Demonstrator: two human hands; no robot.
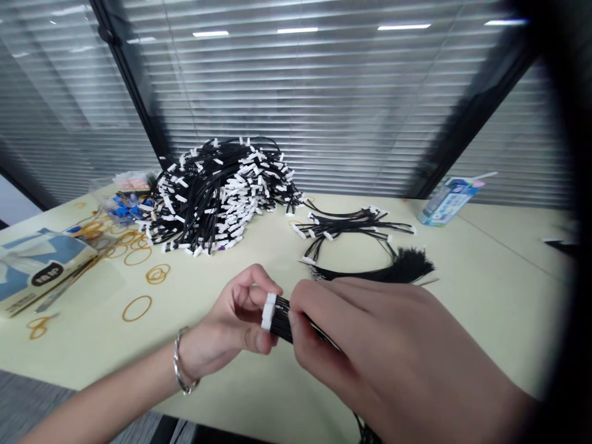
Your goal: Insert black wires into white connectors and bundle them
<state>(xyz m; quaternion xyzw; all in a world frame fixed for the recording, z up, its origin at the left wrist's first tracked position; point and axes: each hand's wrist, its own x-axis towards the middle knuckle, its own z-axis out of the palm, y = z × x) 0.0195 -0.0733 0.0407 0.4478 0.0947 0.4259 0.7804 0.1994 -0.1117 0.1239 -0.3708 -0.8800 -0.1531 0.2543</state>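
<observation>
Bare left hand [231, 330] pinching, right hand [370, 351] curled close, fingers [259, 276] nearly meeting

The blue-and-white packet [37, 268] at the left carries a black oval label with white letters, too blurred to read. Print on the small carton [446, 200] is equally illegible.

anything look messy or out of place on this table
Yes. Rubber bands lie scattered loose over the left of the table, and the small drink carton at the far right lies tipped on its side, straw sticking out. The held wire bundle looks tidy.
</observation>
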